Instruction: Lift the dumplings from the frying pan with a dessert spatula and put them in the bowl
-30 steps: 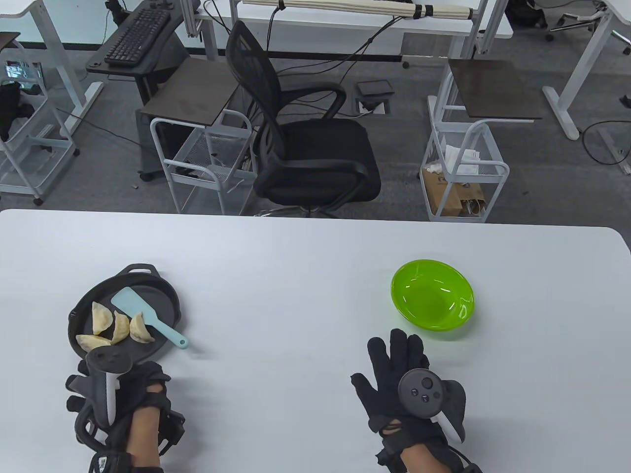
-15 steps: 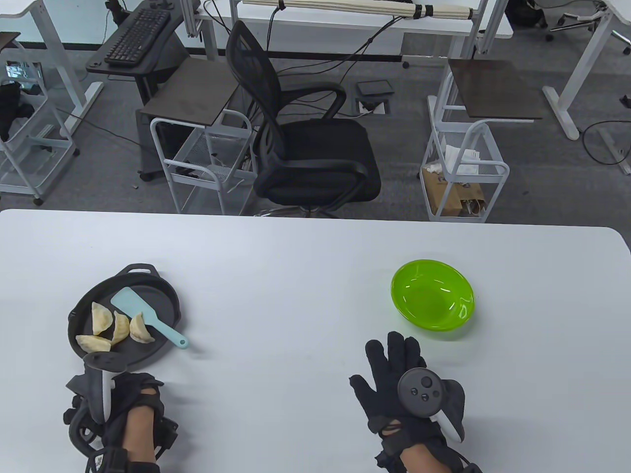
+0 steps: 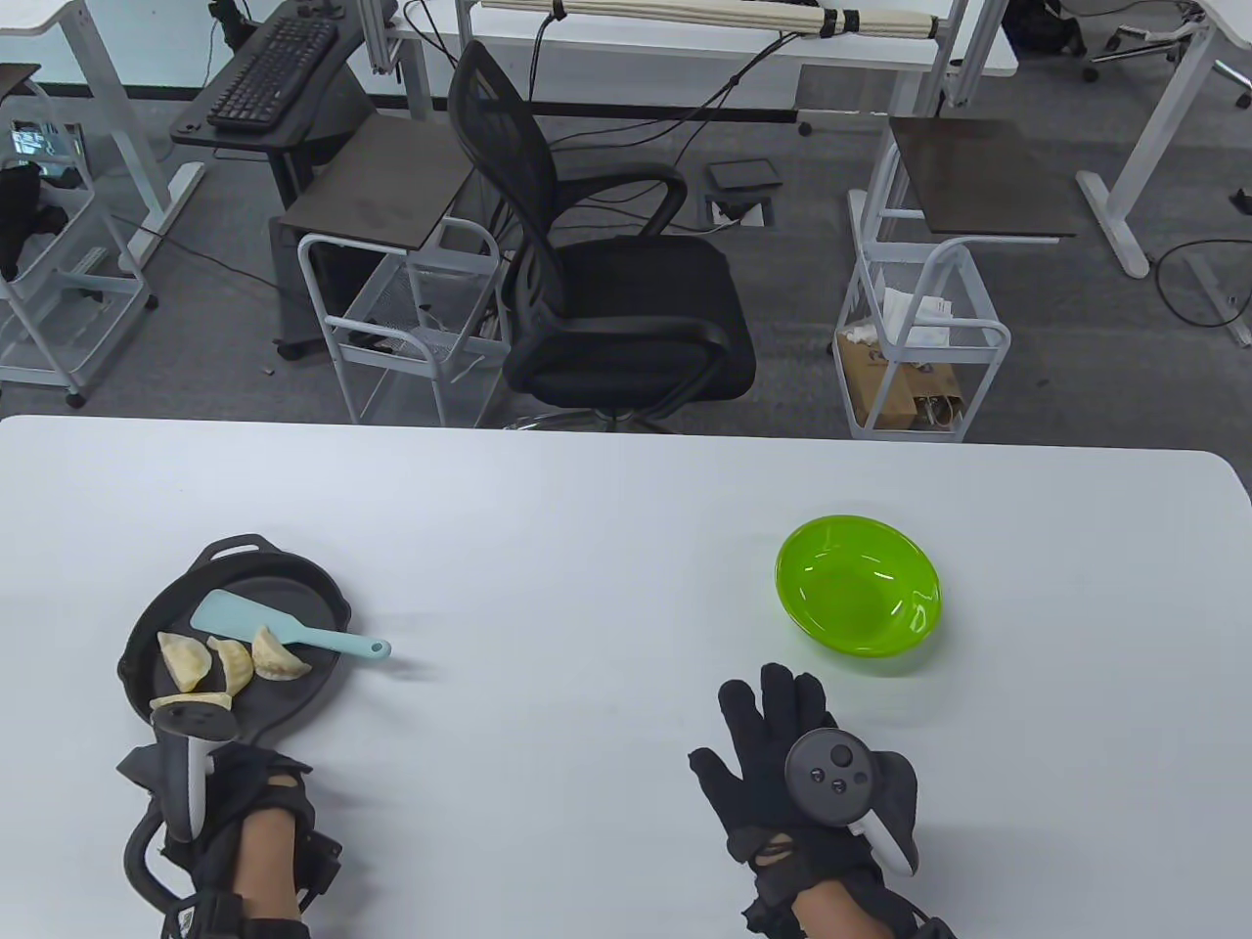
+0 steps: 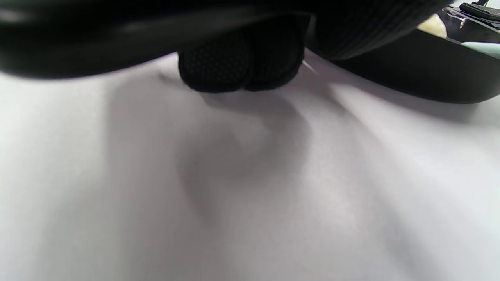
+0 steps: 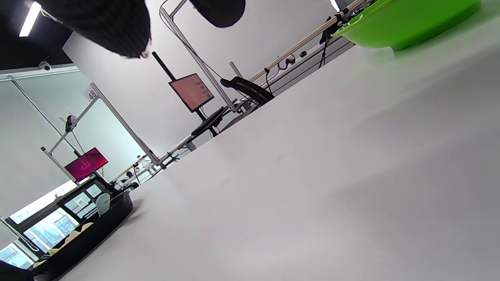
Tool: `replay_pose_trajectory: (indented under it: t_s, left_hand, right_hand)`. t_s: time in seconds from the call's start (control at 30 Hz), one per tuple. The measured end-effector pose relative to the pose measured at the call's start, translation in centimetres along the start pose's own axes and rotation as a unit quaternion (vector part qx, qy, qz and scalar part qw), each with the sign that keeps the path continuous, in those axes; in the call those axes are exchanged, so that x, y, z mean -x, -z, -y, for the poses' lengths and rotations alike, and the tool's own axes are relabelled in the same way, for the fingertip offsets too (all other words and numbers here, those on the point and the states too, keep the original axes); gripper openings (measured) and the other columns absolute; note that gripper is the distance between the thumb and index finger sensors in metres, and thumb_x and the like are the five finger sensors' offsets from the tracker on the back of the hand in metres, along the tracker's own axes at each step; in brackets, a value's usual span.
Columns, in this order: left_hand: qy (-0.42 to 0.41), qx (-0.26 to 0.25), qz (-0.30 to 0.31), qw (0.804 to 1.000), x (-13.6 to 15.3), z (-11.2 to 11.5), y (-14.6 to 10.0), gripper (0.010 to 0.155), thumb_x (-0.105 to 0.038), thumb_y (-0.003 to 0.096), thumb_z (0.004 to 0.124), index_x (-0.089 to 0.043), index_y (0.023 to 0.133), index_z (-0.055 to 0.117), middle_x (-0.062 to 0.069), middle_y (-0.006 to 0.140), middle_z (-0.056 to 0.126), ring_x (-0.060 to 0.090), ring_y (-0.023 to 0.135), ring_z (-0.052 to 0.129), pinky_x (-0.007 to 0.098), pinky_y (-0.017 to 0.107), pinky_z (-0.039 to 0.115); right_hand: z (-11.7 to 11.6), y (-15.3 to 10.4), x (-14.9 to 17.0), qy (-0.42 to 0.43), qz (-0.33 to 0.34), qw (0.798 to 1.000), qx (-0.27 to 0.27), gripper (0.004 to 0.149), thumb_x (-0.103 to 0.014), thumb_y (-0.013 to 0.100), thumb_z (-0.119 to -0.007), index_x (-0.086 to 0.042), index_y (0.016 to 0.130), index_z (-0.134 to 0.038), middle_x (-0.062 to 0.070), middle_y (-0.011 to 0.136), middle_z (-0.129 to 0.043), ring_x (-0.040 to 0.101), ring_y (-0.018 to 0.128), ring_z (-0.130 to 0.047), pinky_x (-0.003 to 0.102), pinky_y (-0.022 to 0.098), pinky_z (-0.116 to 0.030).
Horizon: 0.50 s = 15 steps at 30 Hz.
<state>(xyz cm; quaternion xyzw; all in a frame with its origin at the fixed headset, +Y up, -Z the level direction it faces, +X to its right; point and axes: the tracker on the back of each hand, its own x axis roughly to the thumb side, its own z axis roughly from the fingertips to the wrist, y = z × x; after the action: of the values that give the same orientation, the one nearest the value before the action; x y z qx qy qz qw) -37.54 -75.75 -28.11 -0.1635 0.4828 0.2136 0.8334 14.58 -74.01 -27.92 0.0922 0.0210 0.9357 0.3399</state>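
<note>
Table view, left to right: read from near-left corner across to the right.
Left hand [image 3: 210,792]: near-left, at the near rim of the pan; fingers curled at the pan's near side, probably round a handle hidden under the tracker, grip not plainly shown; cannot tell whether clenched on it or merely against it. Left wrist view only gives curled fingertips [image 4: 218,70] just beside the pan wall.
Frying pan [image 3: 323,597]: dark, heavy-looking, stiff; small loop handle at the far side.
Dumplings [image 3: 230,665]: four pale crescents lying in the pan's near-left half, close together, some touching; likely soft, a bit slippery, easy to tear or fold; best lifted from beneath, never pinched.
Dessert spatula [image 3: 284,631]: pale teal, blade flat inside the pan just far of the dumplings, handle end poking over the right rim onto the table; light, probably slightly flexible; take hold at that free handle end.
Table [image 3: 606,548]: white, smooth; pan may slide unless steadied.
Right hand [image 3: 782,753]: near-centre right, released, fingers spread flat on the table, grasping nothing, well apart from the spatula.
Bowl [image 3: 910,626]: bright green, light plastic, far-right of the right hand, nothing visible in it.
Stage: no dumpling lifted yet; spatula not picked up.
</note>
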Motion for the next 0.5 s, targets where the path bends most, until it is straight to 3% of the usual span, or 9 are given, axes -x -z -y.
replay_pose_trajectory:
  t_s: [0.5]
  left_hand:
    - [-0.046, -0.011, 0.035, 0.998, -0.31, 0.43, 0.61, 0.062, -0.051, 0.0497, 0.079, -0.022, 0.101, 0.062, -0.012, 0.051, 0.101, 0.013, 0.038, 0.099, 0.046, 0.042, 0.08]
  right_hand:
    - [-0.12, 0.03, 0.01, 0.002, -0.005, 1.0, -0.011, 0.073, -0.052, 0.058, -0.071, -0.015, 0.112, -0.038, 0.021, 0.114, -0.008, 0.054, 0.098, 0.003, 0.069, 0.071, -0.007]
